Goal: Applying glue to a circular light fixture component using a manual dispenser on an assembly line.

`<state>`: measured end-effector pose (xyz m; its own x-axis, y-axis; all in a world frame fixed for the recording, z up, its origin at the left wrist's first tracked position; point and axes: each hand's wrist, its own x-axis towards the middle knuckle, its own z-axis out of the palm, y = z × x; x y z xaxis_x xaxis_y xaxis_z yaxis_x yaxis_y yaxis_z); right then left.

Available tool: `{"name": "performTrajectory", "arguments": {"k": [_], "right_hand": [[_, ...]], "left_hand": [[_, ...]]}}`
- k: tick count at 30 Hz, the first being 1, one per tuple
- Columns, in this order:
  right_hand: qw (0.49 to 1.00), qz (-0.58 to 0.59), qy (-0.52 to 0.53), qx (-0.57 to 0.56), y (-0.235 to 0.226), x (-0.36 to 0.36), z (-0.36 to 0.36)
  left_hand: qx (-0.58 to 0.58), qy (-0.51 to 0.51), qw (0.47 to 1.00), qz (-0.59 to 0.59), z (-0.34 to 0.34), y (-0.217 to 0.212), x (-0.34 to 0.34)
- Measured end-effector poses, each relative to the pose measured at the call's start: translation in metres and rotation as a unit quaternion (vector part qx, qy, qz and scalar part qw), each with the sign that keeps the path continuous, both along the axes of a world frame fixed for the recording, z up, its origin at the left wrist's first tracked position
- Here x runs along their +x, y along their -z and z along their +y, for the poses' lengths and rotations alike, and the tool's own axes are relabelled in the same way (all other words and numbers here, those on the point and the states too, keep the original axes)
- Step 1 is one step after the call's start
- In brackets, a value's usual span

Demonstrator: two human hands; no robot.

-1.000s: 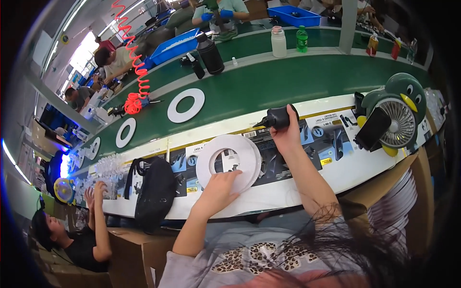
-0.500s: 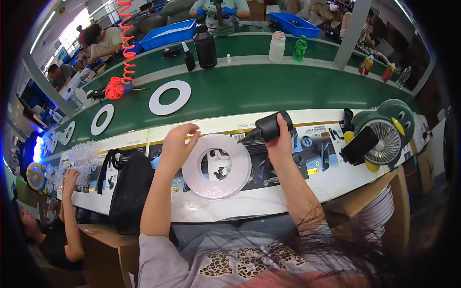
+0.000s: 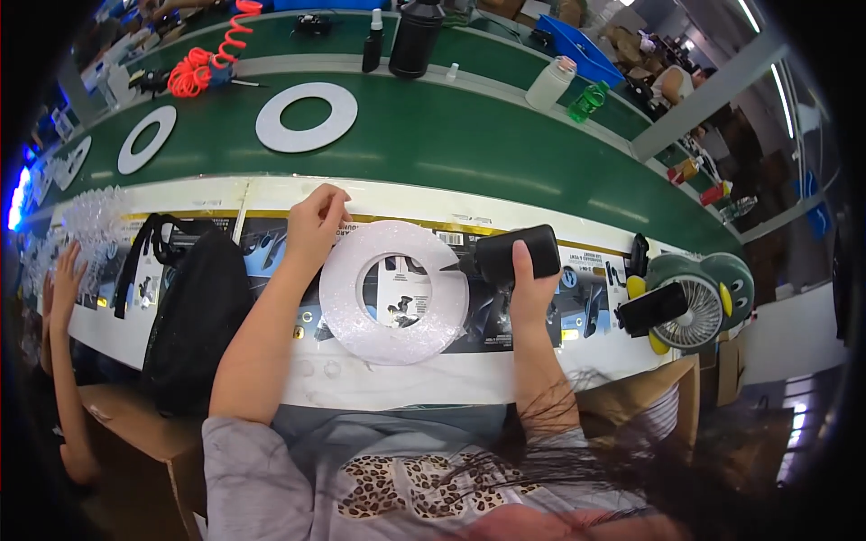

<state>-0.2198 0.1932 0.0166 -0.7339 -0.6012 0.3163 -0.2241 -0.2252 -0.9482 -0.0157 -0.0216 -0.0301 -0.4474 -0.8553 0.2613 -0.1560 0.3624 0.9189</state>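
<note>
1. White glittery foam ring point(image 3: 394, 292) lies flat at frame centre on the printed-sheet worktop point(image 3: 577, 311).
2. Left hand point(image 3: 316, 227) pinches its upper-left rim.
3. Right hand point(image 3: 530, 279) clenches a black squeeze bottle point(image 3: 510, 255), nozzle touching the ring's right edge; gluing looks just begun, most of the rim left.
4. Green conveyor belt point(image 3: 469, 135) across the upper frame carries two plain white rings point(image 3: 307, 117); factory room.

Bright, even overhead light; ceiling strip lights point(image 3: 749, 13) glare at upper right; blue glow at far left edge; soft shadows only; heavy fisheye bending, black vignette at corners; centre sharp, rim slightly blurred
</note>
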Motion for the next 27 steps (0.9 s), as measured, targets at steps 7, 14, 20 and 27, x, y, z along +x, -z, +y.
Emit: {"name": "performTrajectory", "arguments": {"k": [7, 14, 20, 27], "right_hand": [[0.994, 0.098, -0.039, -0.004, 0.003, 0.011, 0.000], [0.992, 0.117, -0.037, 0.001, 0.007, 0.011, -0.002], [0.993, 0.116, -0.027, 0.002, 0.006, 0.010, -0.001], [0.991, 0.126, -0.042, 0.005, 0.005, 0.011, -0.001]], "left_hand": [[0.037, 0.024, 0.998, 0.052, 0.000, 0.004, -0.003], [0.061, 0.033, 0.997, 0.017, 0.001, 0.001, -0.001], [0.046, 0.030, 0.998, -0.006, 0.000, 0.005, -0.004], [0.045, 0.030, 0.998, -0.033, 0.001, 0.004, -0.002]]}}
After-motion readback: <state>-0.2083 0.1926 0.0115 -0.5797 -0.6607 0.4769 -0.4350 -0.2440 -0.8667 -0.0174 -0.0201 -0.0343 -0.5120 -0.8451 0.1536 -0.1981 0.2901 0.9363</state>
